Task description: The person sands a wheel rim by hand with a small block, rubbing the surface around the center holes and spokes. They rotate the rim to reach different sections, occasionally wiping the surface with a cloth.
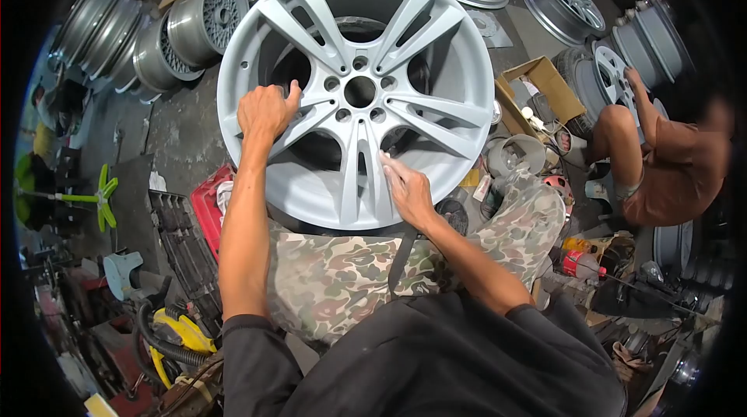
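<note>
A large silver-grey alloy wheel with paired spokes leans in front of my knees, its face toward me. My left hand is at the wheel's left side, by a left spoke, fingers curled over the wheel and thumb sticking up. Close to the lower spoke, my right hand has its fingers pressed together against the spoke's right edge. The fingertips look dusted pale. Whatever may be between them is too small or hidden to make out. Behind the spokes, the wheel's inner barrel is dark.
Several bare rims stand at the upper left, with more rims at the upper right. An open cardboard box lies right of the wheel. A person crouches at the right beside another wheel. A red container sits by my left forearm.
</note>
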`<state>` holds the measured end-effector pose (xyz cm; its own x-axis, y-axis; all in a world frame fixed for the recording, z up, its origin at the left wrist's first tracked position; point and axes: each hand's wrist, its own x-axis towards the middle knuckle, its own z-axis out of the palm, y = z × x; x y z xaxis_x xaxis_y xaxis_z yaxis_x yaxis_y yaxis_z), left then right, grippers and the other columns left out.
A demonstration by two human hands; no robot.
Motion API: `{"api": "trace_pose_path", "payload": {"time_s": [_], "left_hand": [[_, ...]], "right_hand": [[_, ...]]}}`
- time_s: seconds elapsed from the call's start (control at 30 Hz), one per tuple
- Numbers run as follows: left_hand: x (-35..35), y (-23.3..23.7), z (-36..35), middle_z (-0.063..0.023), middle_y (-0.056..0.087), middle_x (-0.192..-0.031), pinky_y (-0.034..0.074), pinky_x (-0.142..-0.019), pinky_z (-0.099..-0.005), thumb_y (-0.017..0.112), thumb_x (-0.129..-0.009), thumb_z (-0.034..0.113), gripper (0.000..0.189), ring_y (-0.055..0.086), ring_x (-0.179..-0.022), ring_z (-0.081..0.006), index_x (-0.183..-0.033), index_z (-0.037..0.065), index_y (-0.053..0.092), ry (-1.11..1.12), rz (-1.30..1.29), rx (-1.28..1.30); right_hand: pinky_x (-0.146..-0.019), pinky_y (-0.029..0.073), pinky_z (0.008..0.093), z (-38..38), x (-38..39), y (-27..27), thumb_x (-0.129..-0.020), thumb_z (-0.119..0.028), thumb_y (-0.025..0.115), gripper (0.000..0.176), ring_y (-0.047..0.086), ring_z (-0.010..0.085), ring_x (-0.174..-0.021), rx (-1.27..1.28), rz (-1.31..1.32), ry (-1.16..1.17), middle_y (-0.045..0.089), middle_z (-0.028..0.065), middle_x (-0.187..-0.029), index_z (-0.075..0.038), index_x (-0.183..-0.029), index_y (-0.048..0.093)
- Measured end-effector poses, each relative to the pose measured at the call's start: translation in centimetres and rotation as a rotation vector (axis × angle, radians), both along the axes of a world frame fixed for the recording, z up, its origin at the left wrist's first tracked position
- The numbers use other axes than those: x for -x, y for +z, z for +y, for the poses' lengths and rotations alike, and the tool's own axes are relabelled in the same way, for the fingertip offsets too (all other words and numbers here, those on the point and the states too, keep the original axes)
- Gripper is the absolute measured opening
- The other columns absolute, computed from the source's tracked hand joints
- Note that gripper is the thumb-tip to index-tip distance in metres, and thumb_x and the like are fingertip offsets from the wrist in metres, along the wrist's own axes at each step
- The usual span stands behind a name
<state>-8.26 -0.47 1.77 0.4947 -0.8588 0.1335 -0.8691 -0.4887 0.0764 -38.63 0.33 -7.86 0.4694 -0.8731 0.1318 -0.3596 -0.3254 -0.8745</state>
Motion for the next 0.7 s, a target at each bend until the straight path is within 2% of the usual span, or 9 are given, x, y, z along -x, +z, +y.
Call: {"api": "trace_pose_path", "payload": {"time_s": [0.07, 0.23, 0.3, 0.33, 0.37, 0.43, 0.47, 0.57, 0.7], "left_hand": [[-0.1, -0.2, -0.1, -0.0279, 0.071, -0.077, 0.055, -0.078, -0.0506, 0.052, -0.098, 0.054, 0.061, 0.071, -0.078, -0.0448, -0.087, 0.001, 0.081, 0.008, 0.004, 0.002], [0.4, 0.2, 0.2, -0.0274, 0.071, -0.076, 0.055, -0.079, -0.0502, 0.052, -0.098, 0.054, 0.061, 0.071, -0.078, -0.0443, -0.087, 0.001, 0.081, 0.001, -0.004, 0.037], [0.4, 0.2, 0.2, -0.0273, 0.071, -0.076, 0.055, -0.078, -0.0502, 0.052, -0.098, 0.054, 0.061, 0.071, -0.078, -0.0444, -0.087, 0.001, 0.081, 0.002, -0.005, 0.033], [0.3, 0.2, 0.1, -0.0271, 0.071, -0.076, 0.055, -0.077, -0.0503, 0.053, -0.098, 0.054, 0.061, 0.071, -0.077, -0.0445, -0.086, 0.001, 0.081, 0.001, -0.002, 0.025], [0.0, 0.1, 0.0, -0.0271, 0.071, -0.076, 0.055, -0.077, -0.0503, 0.053, -0.098, 0.054, 0.061, 0.071, -0.077, -0.0445, -0.086, 0.001, 0.081, 0.012, 0.002, 0.033], [-0.1, -0.6, 0.1, -0.0255, 0.070, -0.071, 0.056, -0.069, -0.0498, 0.055, -0.096, 0.053, 0.061, 0.070, -0.069, -0.0435, -0.077, 0.000, 0.079, -0.025, -0.028, 0.108], [-0.2, -0.8, 0.0, -0.0253, 0.070, -0.071, 0.056, -0.069, -0.0495, 0.056, -0.095, 0.052, 0.061, 0.070, -0.069, -0.0430, -0.077, 0.000, 0.079, -0.007, -0.027, 0.095], [-0.1, -0.7, 0.0, -0.0255, 0.070, -0.071, 0.056, -0.069, -0.0492, 0.055, -0.095, 0.052, 0.060, 0.071, -0.070, -0.0429, -0.077, 0.000, 0.079, -0.005, -0.016, 0.077], [-0.5, -1.2, 0.2, -0.0260, 0.070, -0.072, 0.056, -0.073, -0.0498, 0.054, -0.097, 0.052, 0.060, 0.070, -0.074, -0.0439, -0.077, 0.001, 0.079, -0.016, -0.007, 0.093]], "right_hand": [[-0.090, 0.055, 0.0377, 0.0, 0.8, -0.1, -0.106, -0.016, 0.054, 0.032, 0.070, 0.0399, -0.110, -0.044, 0.007, 0.073, 0.070, 0.0253, -0.120, -0.001, -0.131, 0.067], [-0.094, 0.053, 0.0392, -3.3, -2.6, -0.4, -0.106, -0.017, 0.054, 0.032, 0.069, 0.0397, -0.114, 0.011, -0.080, 0.059, 0.070, 0.0253, -0.122, 0.000, -0.131, 0.066], [-0.091, 0.053, 0.0456, -2.8, -1.8, -0.6, -0.105, -0.019, 0.056, 0.032, 0.066, 0.0453, -0.110, -0.035, -0.074, 0.054, 0.069, 0.0249, -0.119, -0.007, -0.132, 0.067], [-0.093, 0.054, 0.0393, -1.9, -0.8, -0.5, -0.105, -0.014, 0.056, 0.031, 0.068, 0.0415, -0.113, -0.044, 0.047, 0.056, 0.069, 0.0259, -0.122, -0.001, -0.131, 0.067], [-0.093, 0.054, 0.0393, -2.2, -0.6, -0.7, -0.105, -0.014, 0.056, 0.031, 0.068, 0.0415, -0.113, -0.036, 0.052, 0.067, 0.069, 0.0259, -0.122, -0.001, -0.131, 0.067], [-0.090, 0.055, 0.0404, -1.5, 0.2, -0.6, -0.102, -0.009, 0.059, 0.030, 0.069, 0.0427, -0.110, 0.030, 0.032, 0.099, 0.070, 0.0253, -0.121, -0.002, -0.130, 0.068], [-0.088, 0.056, 0.0429, -2.5, 0.0, -1.6, -0.100, -0.006, 0.061, 0.030, 0.069, 0.0432, -0.106, 0.180, 0.056, 0.117, 0.070, 0.0251, -0.118, -0.004, -0.129, 0.069], [-0.078, 0.056, 0.0487, -5.0, -1.7, 1.2, -0.093, 0.000, 0.062, 0.038, 0.070, 0.0425, -0.093, 0.321, 0.250, 0.188, 0.072, 0.0230, -0.106, -0.005, -0.130, 0.068], [-0.073, 0.055, 0.0507, -6.8, -2.7, 1.0, -0.086, 0.000, 0.067, 0.052, 0.070, 0.0425, -0.087, 0.420, 0.410, 0.250, 0.072, 0.0210, -0.105, -0.008, -0.137, 0.064]]}}
